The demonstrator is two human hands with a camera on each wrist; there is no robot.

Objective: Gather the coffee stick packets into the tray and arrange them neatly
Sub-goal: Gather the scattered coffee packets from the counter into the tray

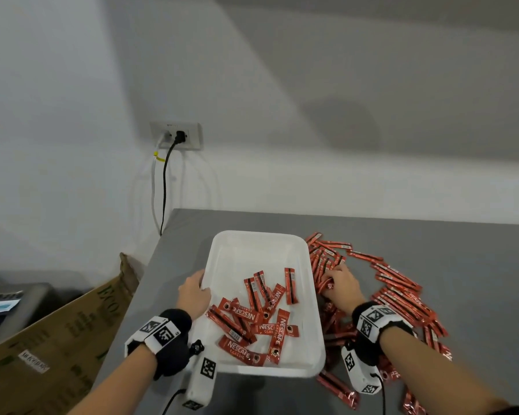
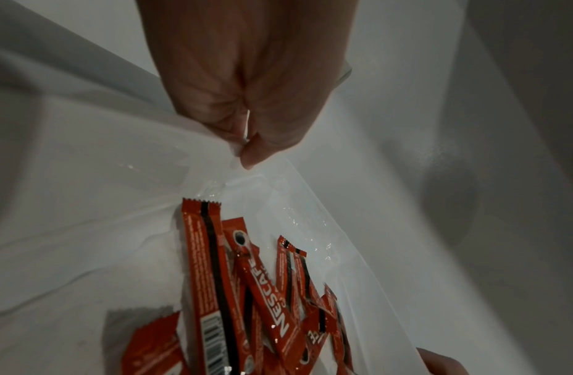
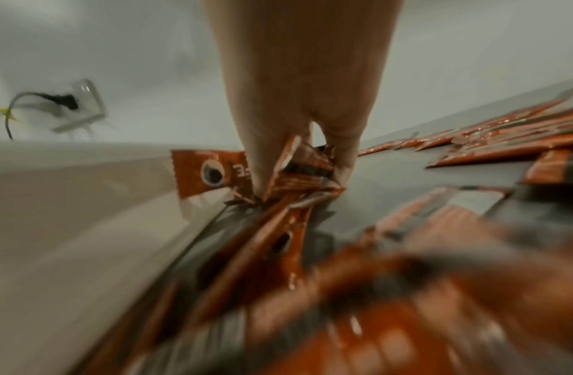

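Observation:
A white plastic tray stands on the grey table, with several red coffee stick packets lying crisscross in its near half. My left hand grips the tray's left rim, thumb inside. To the right of the tray lies a wide heap of red packets. My right hand is down in that heap beside the tray's right wall, fingers curled round a bunch of packets. The right wrist view is blurred low down.
The table ends at a white wall with a socket and plugged cables. A cardboard box leans off the table's left edge. Loose packets lie near the front edge, right of the tray.

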